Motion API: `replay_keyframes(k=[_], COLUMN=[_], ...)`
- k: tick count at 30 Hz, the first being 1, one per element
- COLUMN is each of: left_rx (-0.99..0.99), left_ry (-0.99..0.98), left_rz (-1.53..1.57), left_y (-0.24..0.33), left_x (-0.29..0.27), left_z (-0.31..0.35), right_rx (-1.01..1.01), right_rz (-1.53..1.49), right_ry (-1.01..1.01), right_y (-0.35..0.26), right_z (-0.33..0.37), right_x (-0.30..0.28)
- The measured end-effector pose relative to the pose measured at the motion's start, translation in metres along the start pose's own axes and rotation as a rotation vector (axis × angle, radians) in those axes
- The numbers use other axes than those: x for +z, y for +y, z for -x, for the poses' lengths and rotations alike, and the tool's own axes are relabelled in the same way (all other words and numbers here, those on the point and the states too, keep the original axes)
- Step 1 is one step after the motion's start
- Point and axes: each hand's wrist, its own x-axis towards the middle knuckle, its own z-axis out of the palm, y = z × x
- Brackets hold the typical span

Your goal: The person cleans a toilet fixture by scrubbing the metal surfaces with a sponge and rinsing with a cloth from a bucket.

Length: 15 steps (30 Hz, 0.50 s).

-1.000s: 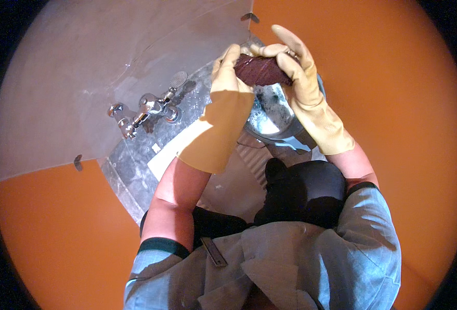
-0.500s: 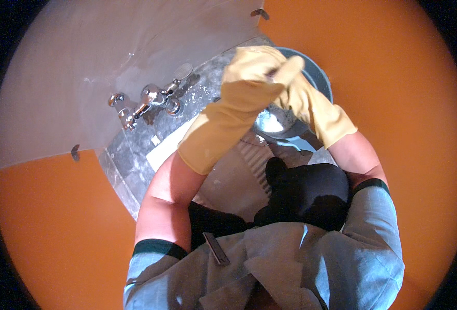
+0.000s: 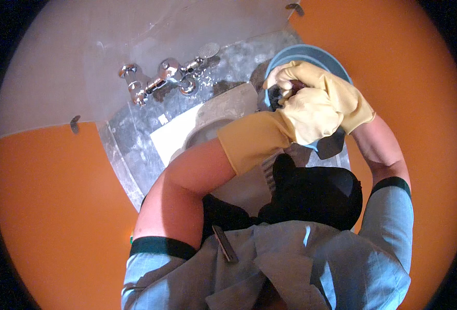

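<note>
Both my hands wear yellow rubber gloves and are closed together over a blue bucket [image 3: 321, 53]. My left hand [image 3: 314, 116] crosses in front of my right hand [image 3: 311, 77], which lies against the bucket's far part. Between the gloves shows a dark, wet-looking bunched thing [image 3: 275, 97], with a dark reddish patch near the fingers. Its kind is not clear. The gloves hide most of the bucket's inside and much of what they grip.
A chrome wall tap [image 3: 170, 72] juts out at the upper left over wet grey flooring [image 3: 130, 121]. A pale squat toilet pan [image 3: 241, 101] with a ribbed footrest [image 3: 269, 174] lies below my arms. Orange partitions [image 3: 414, 103] stand at both sides.
My hands have moved right and nearer to me, with the left now crossing in front of the right. The dark bunched thing has come into sight. The view has shifted a little.
</note>
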Motion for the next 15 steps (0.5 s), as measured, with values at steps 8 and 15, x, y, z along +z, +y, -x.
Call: replay_keyframes(k=[8,15], left_rx=[-0.066,-0.052], left_ry=[-0.15,-0.268], left_rz=[-0.189,-0.156], left_y=[0.01,0.009], left_x=[0.015,0.03], left_z=[-0.004,0.001], right_rx=[0.146,0.253], right_rz=[0.187,0.525], right_ry=[-0.037,0.098], right_y=[0.016,0.033], right_z=[-0.012,-0.037], right_x=[-0.011,-0.008])
